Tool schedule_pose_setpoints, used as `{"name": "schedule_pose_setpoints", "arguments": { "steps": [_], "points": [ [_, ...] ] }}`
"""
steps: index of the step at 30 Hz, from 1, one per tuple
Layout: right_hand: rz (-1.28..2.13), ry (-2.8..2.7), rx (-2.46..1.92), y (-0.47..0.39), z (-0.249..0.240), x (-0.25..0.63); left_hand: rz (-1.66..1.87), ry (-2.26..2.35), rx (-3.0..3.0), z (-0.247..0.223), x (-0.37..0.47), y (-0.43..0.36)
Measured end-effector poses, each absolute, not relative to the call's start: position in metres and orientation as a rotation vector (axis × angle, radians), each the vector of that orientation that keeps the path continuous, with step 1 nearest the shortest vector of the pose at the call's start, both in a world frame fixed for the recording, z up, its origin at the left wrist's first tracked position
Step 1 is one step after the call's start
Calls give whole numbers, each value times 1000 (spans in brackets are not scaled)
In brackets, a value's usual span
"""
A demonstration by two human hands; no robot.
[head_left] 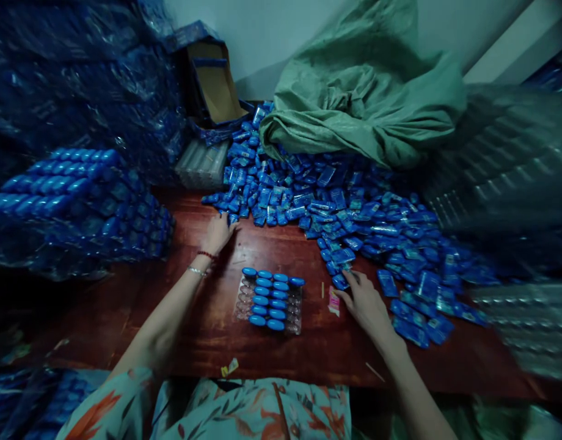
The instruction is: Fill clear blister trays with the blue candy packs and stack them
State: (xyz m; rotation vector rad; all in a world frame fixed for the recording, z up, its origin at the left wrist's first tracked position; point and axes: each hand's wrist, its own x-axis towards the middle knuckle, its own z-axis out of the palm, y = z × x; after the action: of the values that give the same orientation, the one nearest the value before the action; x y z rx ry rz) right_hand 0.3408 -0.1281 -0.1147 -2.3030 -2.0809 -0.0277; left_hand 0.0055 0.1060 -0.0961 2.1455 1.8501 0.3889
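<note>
On the table in front of me lies a clear plastic blister tray (294, 316), partly filled with glossy blue oval pieces (276, 294). Two middle columns hold pieces, with one more at each upper corner; the other visible hollows hold none. At the near left edge of a large heap of small blue packets (303, 198), my left hand (219, 235) has its fingers and thumb closed about a blue packet (233, 218). My right hand (364, 299) pinches at another blue packet (340, 282) on the heap's near edge. Its exact grip is partly hidden.
A pink wrapper (333, 302) lies beside my right hand. Stacked filled trays (79, 208) stand at left, stacked clear trays (505, 159) at right. A green sack (363, 104) slumps over the heap. Behind are an open box (219, 91) and more clear trays (202, 164).
</note>
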Motion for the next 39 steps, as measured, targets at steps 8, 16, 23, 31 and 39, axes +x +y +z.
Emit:
{"name": "schedule_pose_setpoints", "arguments": {
  "steps": [8, 16, 23, 31, 39],
  "points": [
    [-201, -2520, -2314, -148, -102, 321, 317, 1647, 2118, -104, -5, 91],
    [-178, -2400, -2176, -161, -104, 331, 1105, 1481, 1685, -101, -54, -42],
    [116, -2415, -2021, -150, -87, 319, 1018, 1206, 2021, -118, -21, -64],
    [385, -1541, -1611, -151, -87, 269, 853, 885, 2552, -128, -25, -47],
    [169, -2074, -1402, -139, -118, 260, 475, 840, 2657, -105, -26, -43]
  ]
}}
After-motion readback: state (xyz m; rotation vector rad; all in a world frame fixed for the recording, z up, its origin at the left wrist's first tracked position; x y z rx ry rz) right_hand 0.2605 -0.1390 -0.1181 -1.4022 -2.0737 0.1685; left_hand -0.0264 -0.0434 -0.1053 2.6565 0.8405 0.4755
